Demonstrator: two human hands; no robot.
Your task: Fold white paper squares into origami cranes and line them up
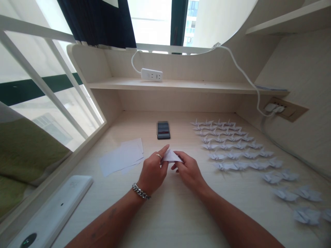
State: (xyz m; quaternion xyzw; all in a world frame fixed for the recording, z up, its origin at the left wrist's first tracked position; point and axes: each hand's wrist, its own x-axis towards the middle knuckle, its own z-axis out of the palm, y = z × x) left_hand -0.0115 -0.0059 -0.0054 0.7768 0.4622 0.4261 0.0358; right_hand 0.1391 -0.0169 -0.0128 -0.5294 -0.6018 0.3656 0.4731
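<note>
A small folded piece of white paper (171,156), triangular in outline, is held between both hands above the middle of the desk. My left hand (154,169) pinches its left side between thumb and fingers; a ring and a chain bracelet are on this hand and wrist. At the paper's right corner, my right hand (189,168) grips with thumb and fingers. Part of the paper's underside is hidden by the fingers. Left of my hands lie loose white paper sheets (120,156), overlapping one another. Rows of folded white paper cranes (232,155) stand to the right.
A phone (163,130) lies beyond my hands. On the shelf (186,84) sits a white power strip (151,74) with a cord. A long white device (55,212) lies at the front left. A wall socket (284,108) with plugs is at right.
</note>
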